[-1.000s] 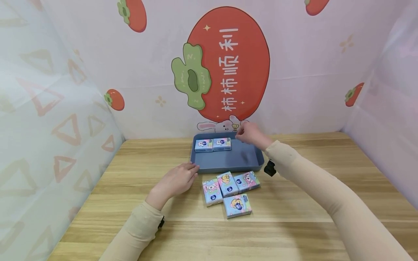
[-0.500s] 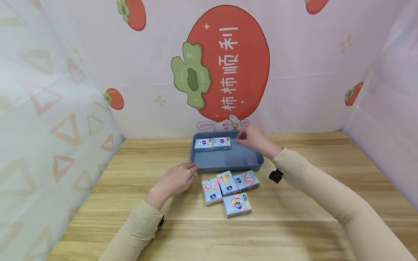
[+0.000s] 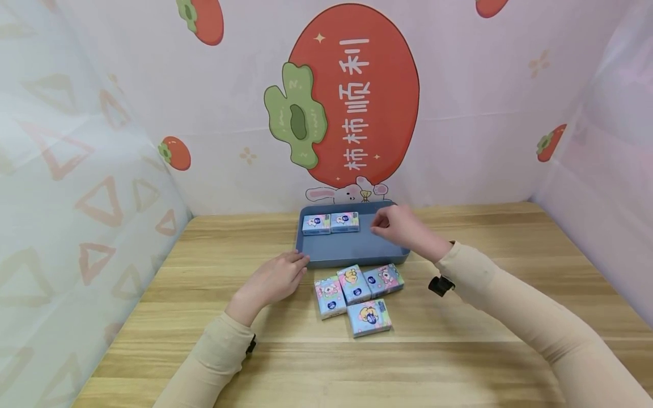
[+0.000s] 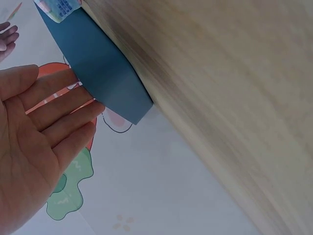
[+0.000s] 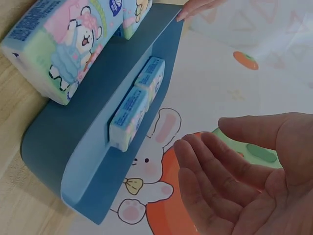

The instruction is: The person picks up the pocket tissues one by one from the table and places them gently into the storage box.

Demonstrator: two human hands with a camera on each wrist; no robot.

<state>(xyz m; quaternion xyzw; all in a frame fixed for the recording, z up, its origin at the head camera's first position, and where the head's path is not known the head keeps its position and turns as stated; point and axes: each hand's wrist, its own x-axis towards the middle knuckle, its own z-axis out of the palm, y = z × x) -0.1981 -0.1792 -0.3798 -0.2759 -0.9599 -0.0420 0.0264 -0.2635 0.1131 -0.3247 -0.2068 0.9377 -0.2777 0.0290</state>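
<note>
A shallow blue-grey tray (image 3: pixel 352 249) stands at the table's back, with two tissue packs side by side in its back left: a left pack (image 3: pixel 317 224) and a right pack (image 3: pixel 344 222). My left hand (image 3: pixel 272 279) touches the tray's front left corner; in the left wrist view its straight fingertips meet the tray's outer wall (image 4: pixel 105 63). Over the tray's right part hovers my right hand (image 3: pixel 403 228), apart from the packs. The right wrist view shows this hand (image 5: pixel 244 181) with loosely bent fingers and nothing in them.
Several more tissue packs lie in front of the tray: a left one (image 3: pixel 330 297), a middle one (image 3: pixel 354 284), a right one (image 3: pixel 384 281) and a front one (image 3: pixel 369 318). A printed cloth backdrop (image 3: pixel 469 153) rises behind the wooden table (image 3: pixel 474 340).
My right hand has moved slightly right and toward me over the tray. The left hand stays at the tray's corner, and the packs keep their places.
</note>
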